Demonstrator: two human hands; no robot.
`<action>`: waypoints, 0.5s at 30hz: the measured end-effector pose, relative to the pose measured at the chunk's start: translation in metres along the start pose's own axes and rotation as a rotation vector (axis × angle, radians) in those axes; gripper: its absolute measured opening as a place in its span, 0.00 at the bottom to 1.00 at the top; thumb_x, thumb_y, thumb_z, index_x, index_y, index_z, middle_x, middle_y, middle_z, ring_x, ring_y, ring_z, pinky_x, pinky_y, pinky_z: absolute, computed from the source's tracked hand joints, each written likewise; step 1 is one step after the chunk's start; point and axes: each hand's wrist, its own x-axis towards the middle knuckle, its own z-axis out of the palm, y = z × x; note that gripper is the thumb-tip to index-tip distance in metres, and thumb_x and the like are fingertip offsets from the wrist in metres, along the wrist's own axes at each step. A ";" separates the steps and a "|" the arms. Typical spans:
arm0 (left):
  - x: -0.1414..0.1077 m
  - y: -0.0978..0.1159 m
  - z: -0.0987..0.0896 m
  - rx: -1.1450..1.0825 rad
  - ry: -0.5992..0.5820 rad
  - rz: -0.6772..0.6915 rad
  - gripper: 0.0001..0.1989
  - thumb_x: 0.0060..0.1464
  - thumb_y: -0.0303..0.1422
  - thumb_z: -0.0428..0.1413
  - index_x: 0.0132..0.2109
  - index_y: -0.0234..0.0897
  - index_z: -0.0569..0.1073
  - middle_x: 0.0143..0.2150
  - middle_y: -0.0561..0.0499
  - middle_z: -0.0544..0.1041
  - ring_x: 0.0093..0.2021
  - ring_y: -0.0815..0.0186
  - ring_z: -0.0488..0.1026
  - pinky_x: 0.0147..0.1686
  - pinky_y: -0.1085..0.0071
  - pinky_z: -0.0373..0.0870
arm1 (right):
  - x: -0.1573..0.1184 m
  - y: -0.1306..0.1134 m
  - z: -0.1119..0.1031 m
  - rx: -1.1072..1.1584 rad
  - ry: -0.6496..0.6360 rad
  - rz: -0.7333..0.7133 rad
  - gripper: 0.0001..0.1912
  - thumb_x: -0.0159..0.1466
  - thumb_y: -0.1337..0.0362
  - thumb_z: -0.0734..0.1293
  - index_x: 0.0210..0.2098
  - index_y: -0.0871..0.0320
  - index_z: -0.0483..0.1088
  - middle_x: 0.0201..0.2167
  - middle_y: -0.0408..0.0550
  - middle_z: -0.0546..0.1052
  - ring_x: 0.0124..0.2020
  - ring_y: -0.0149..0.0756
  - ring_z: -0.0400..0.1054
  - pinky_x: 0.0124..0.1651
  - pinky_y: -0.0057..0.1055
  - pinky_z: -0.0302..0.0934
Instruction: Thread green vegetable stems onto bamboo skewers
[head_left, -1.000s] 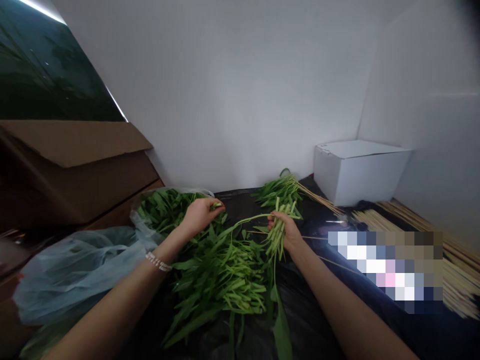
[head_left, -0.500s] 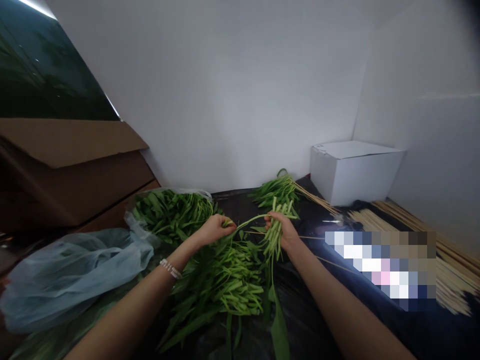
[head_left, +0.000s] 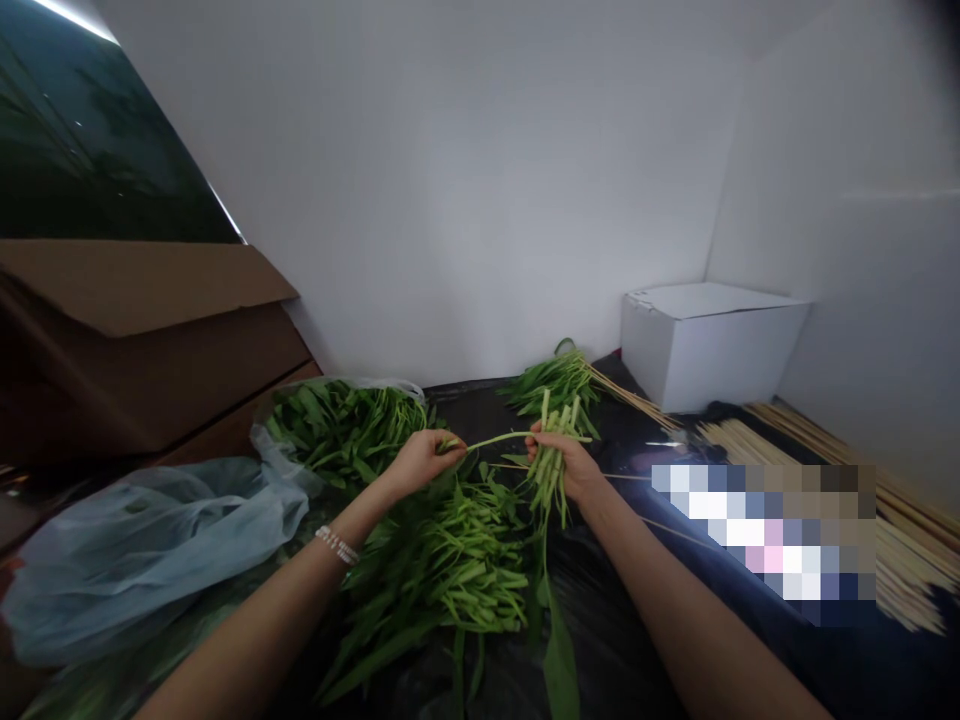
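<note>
My right hand (head_left: 568, 462) is closed around a small bundle of cut green stems (head_left: 551, 475), their pale ends pointing up. One long leaf (head_left: 559, 655) hangs down beneath it. A single green stem (head_left: 499, 438) runs sideways between my hands; my left hand (head_left: 426, 462) pinches its left end. Below my hands lies a heap of leafy greens (head_left: 480, 580) with stems cut short, water spinach by the look of it. Behind my right hand rests a leafy bunch (head_left: 551, 380) with thin wooden sticks (head_left: 630, 393) coming out of it.
At the left, a clear plastic bag (head_left: 161, 550) lies near more leafy greens (head_left: 337, 420) and an open cardboard box (head_left: 150, 360). A white box (head_left: 712, 340) stands at the back right. Many wooden sticks (head_left: 911, 570) lie at the right beside a blurred-out patch. Black plastic (head_left: 615, 640) covers the surface.
The stem between my hands has gone from a drooping curve to nearly straight. My left hand has shifted very slightly left; the bundle stays in my right hand.
</note>
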 end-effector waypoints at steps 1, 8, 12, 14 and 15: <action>-0.001 0.001 0.000 0.110 0.083 0.012 0.13 0.56 0.39 0.53 0.39 0.38 0.79 0.38 0.51 0.80 0.37 0.64 0.74 0.39 0.72 0.66 | -0.001 0.000 0.000 0.000 -0.006 0.017 0.11 0.48 0.71 0.74 0.31 0.58 0.72 0.23 0.42 0.78 0.21 0.29 0.71 0.25 0.24 0.68; -0.009 0.007 0.003 0.468 0.234 0.088 0.13 0.62 0.35 0.48 0.46 0.42 0.77 0.46 0.48 0.78 0.45 0.62 0.74 0.43 0.71 0.66 | 0.001 0.002 0.002 0.021 0.045 0.042 0.10 0.50 0.70 0.74 0.32 0.58 0.72 0.23 0.42 0.78 0.20 0.29 0.71 0.24 0.23 0.68; -0.007 0.008 -0.002 0.333 0.202 0.033 0.13 0.62 0.36 0.48 0.44 0.41 0.76 0.43 0.49 0.79 0.41 0.62 0.75 0.41 0.71 0.66 | 0.003 0.002 0.003 0.007 0.098 0.060 0.08 0.52 0.68 0.74 0.31 0.58 0.72 0.22 0.43 0.78 0.18 0.28 0.70 0.21 0.22 0.67; -0.005 0.008 -0.005 0.233 0.143 0.009 0.13 0.61 0.38 0.49 0.43 0.39 0.77 0.38 0.50 0.80 0.38 0.63 0.74 0.39 0.71 0.66 | 0.003 0.003 0.003 -0.007 0.122 0.057 0.06 0.53 0.68 0.73 0.30 0.59 0.72 0.22 0.43 0.78 0.17 0.28 0.69 0.20 0.22 0.66; -0.003 0.008 -0.006 0.166 0.111 -0.002 0.15 0.60 0.40 0.49 0.42 0.38 0.77 0.36 0.50 0.79 0.36 0.63 0.73 0.38 0.71 0.65 | 0.003 0.003 0.004 -0.012 0.134 0.052 0.06 0.54 0.68 0.73 0.30 0.59 0.72 0.22 0.43 0.78 0.17 0.27 0.69 0.20 0.22 0.66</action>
